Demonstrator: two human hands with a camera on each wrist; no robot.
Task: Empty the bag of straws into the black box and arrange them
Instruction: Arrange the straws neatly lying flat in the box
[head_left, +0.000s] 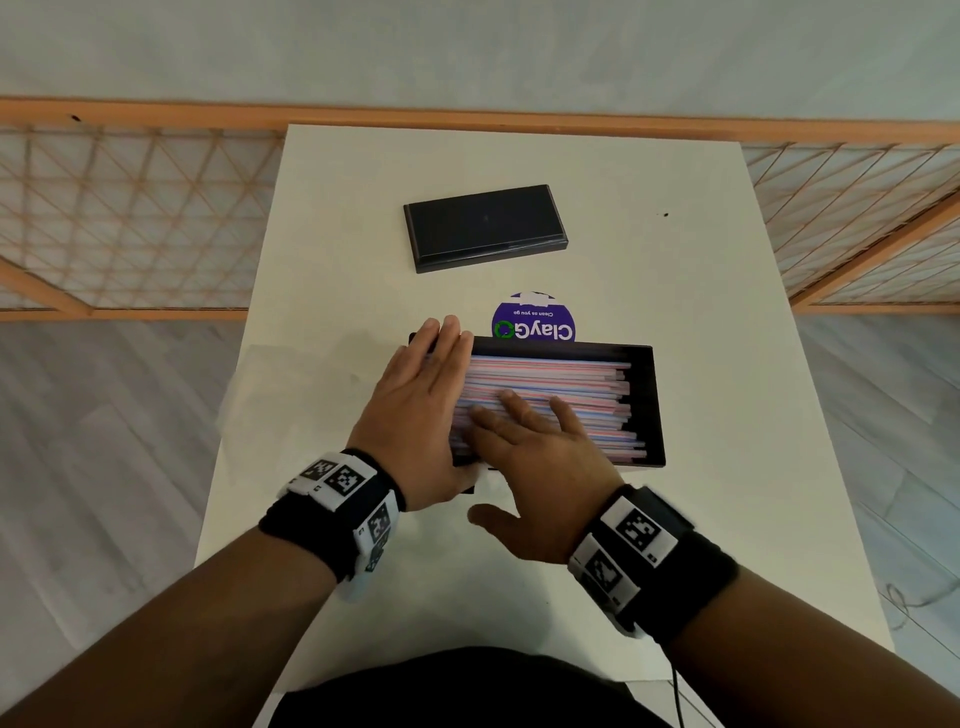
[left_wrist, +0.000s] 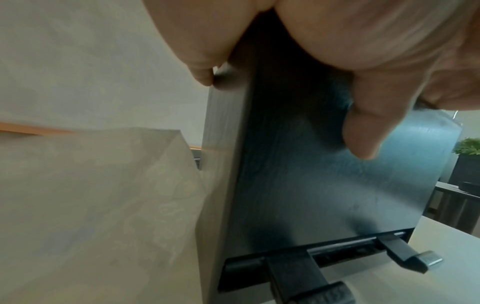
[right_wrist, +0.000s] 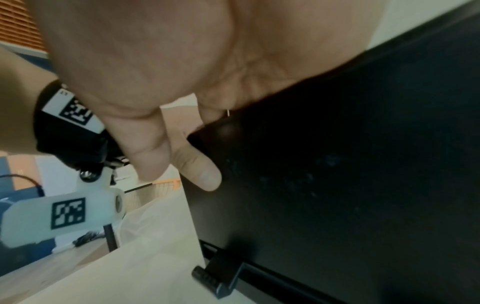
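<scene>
The open black box (head_left: 655, 405) sits mid-table, filled with pink, blue and white straws (head_left: 571, 379) lying lengthwise. My left hand (head_left: 426, 384) lies flat over the box's left end, its fingers straight and reaching the far left corner. In the left wrist view its thumb (left_wrist: 369, 127) rests against the box's near outer wall (left_wrist: 324, 195). My right hand (head_left: 530, 457) rests on the front straws with straight fingers, its thumb out over the table. The clear bag (head_left: 291, 384) lies flat left of the box and also shows as the bag (left_wrist: 103, 195).
The black lid (head_left: 485, 226) lies at the back of the white table (head_left: 727, 519). A purple round sticker (head_left: 535, 322) is just behind the box. Black latches (left_wrist: 293, 273) stick out from the box's near bottom edge. A wooden lattice railing (head_left: 130, 218) flanks the table.
</scene>
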